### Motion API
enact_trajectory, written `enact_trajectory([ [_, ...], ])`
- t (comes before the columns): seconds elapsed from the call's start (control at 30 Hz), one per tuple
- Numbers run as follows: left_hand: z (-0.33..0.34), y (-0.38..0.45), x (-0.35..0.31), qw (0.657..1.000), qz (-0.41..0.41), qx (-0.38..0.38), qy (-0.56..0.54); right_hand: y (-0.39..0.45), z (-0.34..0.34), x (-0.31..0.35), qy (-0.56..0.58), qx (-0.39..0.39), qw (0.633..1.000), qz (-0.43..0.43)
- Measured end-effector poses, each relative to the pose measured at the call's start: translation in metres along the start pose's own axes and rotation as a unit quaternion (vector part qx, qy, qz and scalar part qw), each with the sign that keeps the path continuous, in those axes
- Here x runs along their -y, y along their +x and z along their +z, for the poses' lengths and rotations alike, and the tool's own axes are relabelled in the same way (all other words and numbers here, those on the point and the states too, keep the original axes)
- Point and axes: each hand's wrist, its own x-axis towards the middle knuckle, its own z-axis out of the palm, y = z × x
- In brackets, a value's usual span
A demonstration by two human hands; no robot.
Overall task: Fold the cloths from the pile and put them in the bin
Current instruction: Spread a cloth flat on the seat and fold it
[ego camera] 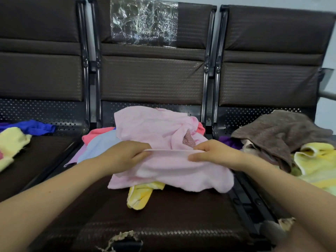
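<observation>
On the brown seat (163,211), a pile of cloths (101,142) sits. The left hand (125,157) and right hand (216,154) both pinch the pink cloth (169,166) by its top edge.

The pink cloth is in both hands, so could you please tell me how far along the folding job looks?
Early, by the look of it. Done: nothing visibly; no folded stack or bin is in view. In hand: the left hand and right hand pinch one edge of the pink cloth, not yet folded flat. Left: the yellow cloth under it, the brown cloth on the right seat, and the blue cloth on the left seat.
</observation>
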Motion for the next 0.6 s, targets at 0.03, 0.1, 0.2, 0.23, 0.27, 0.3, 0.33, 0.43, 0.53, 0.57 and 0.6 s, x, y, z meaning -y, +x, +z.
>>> enact_trajectory([
  [0.03, -0.002, 0.0, 0.004, 1.0, -0.016, 0.009, 0.008, -0.002, -0.005, -0.007, 0.003, 0.013, 1.0, 0.012],
  [0.1, -0.003, 0.001, 0.012, 0.998, -0.05, 0.023, 0.023, -0.005, -0.013, -0.021, 0.017, 0.018, 0.999, 0.036],
  [0.2, -0.005, 0.0, 0.026, 0.991, -0.135, 0.003, -0.025, -0.007, -0.021, -0.037, 0.05, -0.015, 0.996, 0.066],
  [0.23, -0.005, -0.001, 0.034, 0.985, -0.168, -0.01, -0.048, -0.005, -0.023, -0.043, 0.075, -0.03, 0.994, 0.074],
  [0.27, -0.003, -0.002, 0.042, 0.978, -0.198, -0.029, -0.064, -0.003, -0.024, -0.049, 0.108, -0.052, 0.989, 0.081],
  [0.3, -0.001, -0.002, 0.049, 0.969, -0.232, -0.051, -0.07, -0.001, -0.024, -0.053, 0.147, -0.08, 0.982, 0.087],
  [0.33, 0.001, -0.002, 0.052, 0.959, -0.262, -0.069, -0.083, 0.002, -0.023, -0.058, 0.185, -0.109, 0.972, 0.092],
  [0.43, 0.008, 0.002, 0.047, 0.927, -0.331, -0.12, -0.126, 0.013, -0.011, -0.06, 0.277, -0.171, 0.939, 0.113],
  [0.53, 0.013, 0.011, 0.036, 0.88, -0.384, -0.147, -0.237, 0.028, 0.006, -0.056, 0.332, -0.196, 0.914, 0.127],
  [0.57, 0.013, 0.013, 0.035, 0.863, -0.399, -0.139, -0.278, 0.036, 0.013, -0.054, 0.338, -0.194, 0.911, 0.133],
  [0.6, 0.014, 0.015, 0.034, 0.85, -0.403, -0.127, -0.314, 0.042, 0.02, -0.051, 0.333, -0.183, 0.915, 0.136],
])
